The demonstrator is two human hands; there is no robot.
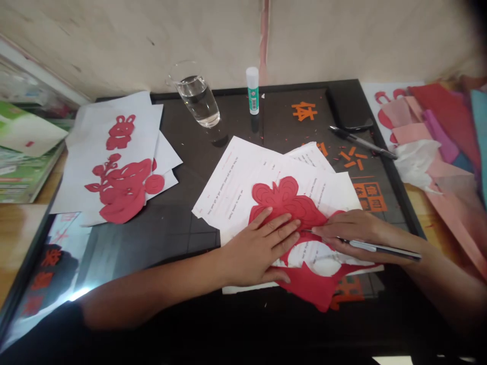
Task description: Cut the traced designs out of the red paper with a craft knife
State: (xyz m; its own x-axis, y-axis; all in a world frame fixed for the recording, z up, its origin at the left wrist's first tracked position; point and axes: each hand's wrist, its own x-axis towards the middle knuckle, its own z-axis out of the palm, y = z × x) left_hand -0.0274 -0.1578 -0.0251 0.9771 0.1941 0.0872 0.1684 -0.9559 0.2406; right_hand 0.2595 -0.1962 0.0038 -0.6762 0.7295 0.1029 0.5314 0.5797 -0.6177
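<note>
My left hand lies flat with fingers spread, pressing on a red paper cutting. The upper part of the cutting looks like a butterfly with drawn curved lines; its lower part has large cut-out holes. In my right hand is a slim silver and black pen-like craft knife, its tip down on the red paper close to my left fingertips. The tip itself is too small to make out clearly. Beneath the cutting are printed white sheets, stacked askew on the dark glossy table.
A glass of water and a glue stick stand at the back. A pen and a black case lie right. Finished red cuttings rest on white paper at left. Coloured paper is heaped right; books lie far left.
</note>
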